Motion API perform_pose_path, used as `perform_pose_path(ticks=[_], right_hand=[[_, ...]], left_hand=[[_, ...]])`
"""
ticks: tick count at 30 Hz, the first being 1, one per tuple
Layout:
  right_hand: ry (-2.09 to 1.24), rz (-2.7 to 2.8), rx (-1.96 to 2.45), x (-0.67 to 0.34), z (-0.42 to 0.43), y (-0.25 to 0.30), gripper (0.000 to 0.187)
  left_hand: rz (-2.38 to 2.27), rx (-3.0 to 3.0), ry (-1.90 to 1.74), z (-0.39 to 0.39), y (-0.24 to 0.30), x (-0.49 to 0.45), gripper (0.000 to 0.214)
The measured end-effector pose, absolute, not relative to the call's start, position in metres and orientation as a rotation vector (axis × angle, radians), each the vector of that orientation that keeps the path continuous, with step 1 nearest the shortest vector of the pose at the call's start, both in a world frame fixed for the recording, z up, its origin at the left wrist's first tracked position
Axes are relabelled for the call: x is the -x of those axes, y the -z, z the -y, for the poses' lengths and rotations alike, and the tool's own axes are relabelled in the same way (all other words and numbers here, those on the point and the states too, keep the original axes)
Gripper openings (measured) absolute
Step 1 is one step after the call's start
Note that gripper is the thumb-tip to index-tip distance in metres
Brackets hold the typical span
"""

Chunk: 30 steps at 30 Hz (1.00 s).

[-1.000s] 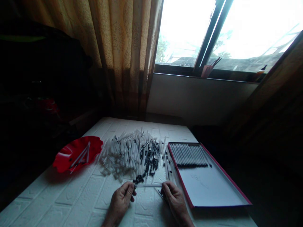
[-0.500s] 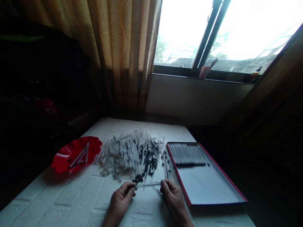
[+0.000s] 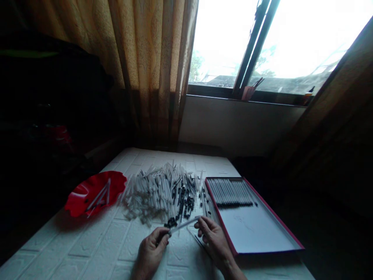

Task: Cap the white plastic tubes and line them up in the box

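My left hand (image 3: pixel 151 249) pinches one end of a clear pen barrel (image 3: pixel 183 224) between thumb and fingers, just above the table's near part. The barrel slants up to the right, where the closed fingertips of my right hand (image 3: pixel 212 238) are at its far end. Below the right hand is a thin dark stick like a pen refill (image 3: pixel 200 242); whether it lies on the table or is held, I cannot tell. Small black caps (image 3: pixel 171 222) lie just beyond my left hand. Behind them spreads a large pile of clear pen barrels (image 3: pixel 159 188), with dark pieces on its right side.
At right, a shallow red-edged box (image 3: pixel 241 229) holds a row of pens (image 3: pixel 231 191) with dark ends. A red wavy-edged bowl (image 3: pixel 77 198) with a few white sticks stands left on the white brick-patterned table (image 3: pixel 96 241). Curtains and a window are behind.
The barrel, nearly level before, now tilts with its right end raised. My right hand has shifted slightly up and its fingers have changed position. The view has moved a little.
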State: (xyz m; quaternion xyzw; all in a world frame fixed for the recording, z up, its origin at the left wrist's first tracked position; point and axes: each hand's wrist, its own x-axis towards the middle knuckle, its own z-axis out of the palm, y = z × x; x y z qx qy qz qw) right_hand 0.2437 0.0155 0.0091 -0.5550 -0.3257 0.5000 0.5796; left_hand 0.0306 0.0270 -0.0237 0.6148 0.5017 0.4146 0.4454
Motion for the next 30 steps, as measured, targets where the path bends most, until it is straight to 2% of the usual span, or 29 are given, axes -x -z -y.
perform_pose_path(ticks=[8, 12, 16, 23, 30], right_hand=[[-1.146, 0.747, 1.222, -0.214, -0.012, 0.002, 0.058], [-1.016, 0.809, 1.219, -0.2, -0.007, 0.0, 0.051], [-1.032, 0.85, 1.183, -0.191, 0.002, 0.004, 0.048], [-1.11, 1.052, 1.282, -0.201, 0.01, 0.04, 0.06], [-0.965, 1.118, 1.377, -0.202, 0.012, 0.039, 0.067]], left_hand=[[-1.274, -1.645, -0.961, -0.022, 0.006, -0.033, 0.018], [-1.261, -1.733, -0.885, -0.023, -0.008, -0.022, 0.023], [-1.416, -1.809, -0.865, -0.034, -0.013, 0.015, 0.024], [-1.853, -1.969, -0.955, -0.07, -0.001, 0.092, 0.029], [-1.897, -2.22, -0.912, -0.086, 0.014, 0.099, 0.024]])
